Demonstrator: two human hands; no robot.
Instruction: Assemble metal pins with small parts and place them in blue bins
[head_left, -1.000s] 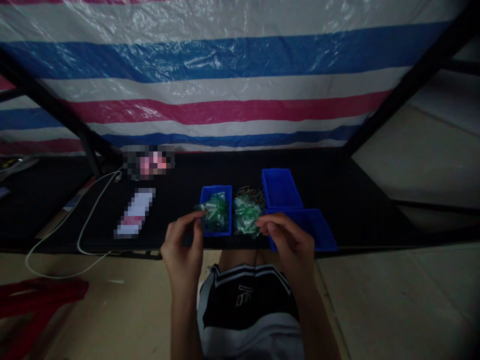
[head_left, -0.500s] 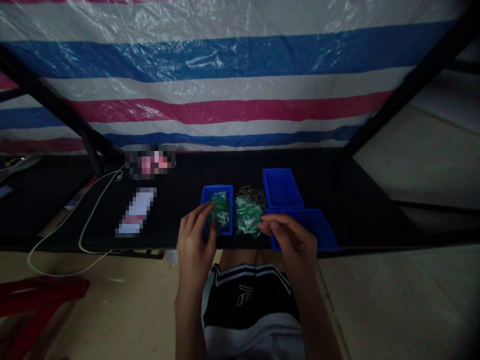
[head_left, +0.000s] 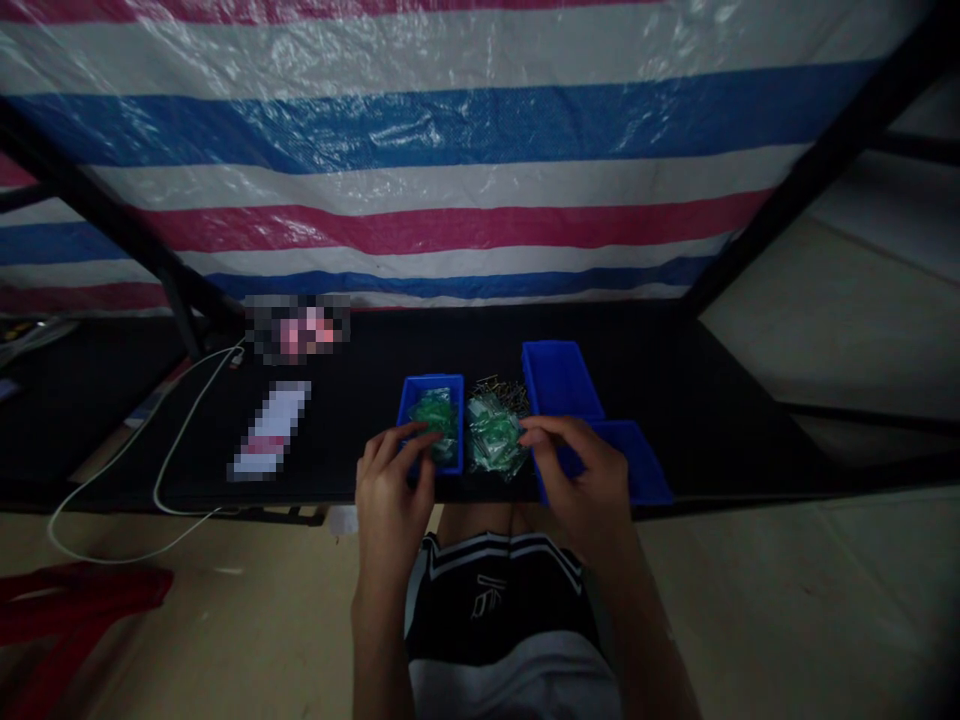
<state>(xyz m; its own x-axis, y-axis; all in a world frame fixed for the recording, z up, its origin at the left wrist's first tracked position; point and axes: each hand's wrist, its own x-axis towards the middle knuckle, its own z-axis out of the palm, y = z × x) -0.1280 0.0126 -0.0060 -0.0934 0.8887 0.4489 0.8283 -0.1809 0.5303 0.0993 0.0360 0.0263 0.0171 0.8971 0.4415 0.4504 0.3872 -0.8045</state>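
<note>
The left hand [head_left: 394, 495], grip loosely open with nothing visibly held, is over green bags [head_left: 435, 408] in a box [head_left: 433, 379]. The right hand [head_left: 589, 480] nearly pinches beside a bag pile [head_left: 493, 437] — cannot tell if holding anything.

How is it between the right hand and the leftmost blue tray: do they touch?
Apart. The head view shows the pile of green packets lying between the right hand and the leftmost blue tray.

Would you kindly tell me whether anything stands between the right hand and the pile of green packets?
Nothing visible does: the right hand has its fingertips at the right edge of the pile of green packets, though contact is unclear.
</note>
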